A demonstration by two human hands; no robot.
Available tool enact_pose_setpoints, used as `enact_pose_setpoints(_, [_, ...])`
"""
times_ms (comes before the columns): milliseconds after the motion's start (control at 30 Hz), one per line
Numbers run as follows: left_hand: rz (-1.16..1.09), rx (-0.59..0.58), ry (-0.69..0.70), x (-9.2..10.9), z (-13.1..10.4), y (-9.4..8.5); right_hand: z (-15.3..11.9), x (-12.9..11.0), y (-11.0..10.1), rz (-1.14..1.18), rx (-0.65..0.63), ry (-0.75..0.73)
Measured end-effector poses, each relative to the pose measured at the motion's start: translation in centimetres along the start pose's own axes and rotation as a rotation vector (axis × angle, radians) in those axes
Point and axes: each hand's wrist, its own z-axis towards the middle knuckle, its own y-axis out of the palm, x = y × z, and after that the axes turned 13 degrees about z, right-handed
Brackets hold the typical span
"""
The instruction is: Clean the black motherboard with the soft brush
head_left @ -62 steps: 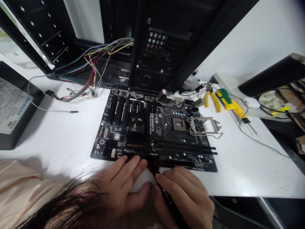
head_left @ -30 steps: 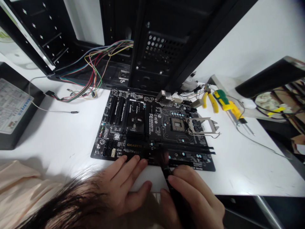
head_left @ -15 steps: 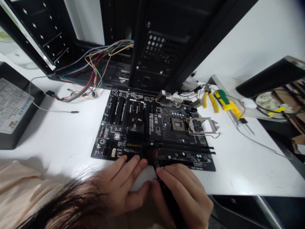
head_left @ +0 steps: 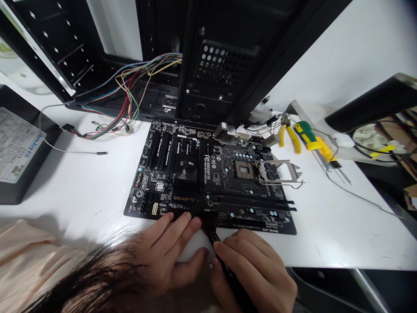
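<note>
Head view shows my right hand [head_left: 257, 269] closed around a black brush [head_left: 232, 280], its bristles at the near edge of the motherboard [head_left: 216, 174] lying flat on the white surface [head_left: 335, 234], while my left hand [head_left: 169, 254], fingers extended, touches that same edge.

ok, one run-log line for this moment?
left grip: at near edge of motherboard; right grip: holding black brush, same edge; socket bracket: open; pliers: off motherboard's far-right corner

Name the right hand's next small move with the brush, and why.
Perhaps sweep the brush rightward, away from the left hand: its bristles are at the near edge of the motherboard, close to that hand, and the edge runs on rightward.
</note>
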Motion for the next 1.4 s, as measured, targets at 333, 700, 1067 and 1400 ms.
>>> enact_pose_setpoints(333, [-0.007, 0.054, -0.068, 0.2, 0.5, 0.1, -0.8, -0.2, -0.4, -0.002, 0.175, -0.012])
enact_pose_setpoints(700, [-0.005, 0.068, -0.065, 0.2, 0.6, -0.1, -1.4, 0.3, 0.1, -0.078, 0.236, 0.032])
enact_pose_setpoints(1067, [-0.006, 0.041, -0.039, 0.0, 0.5, -0.1, 0.2, 0.2, 0.1, -0.072, 0.089, 0.036])
enact_pose_setpoints(1400, [-0.012, 0.035, -0.029, 0.1, 0.2, 0.1, 0.4, -0.1, 0.0, -0.042, 0.016, 0.042])
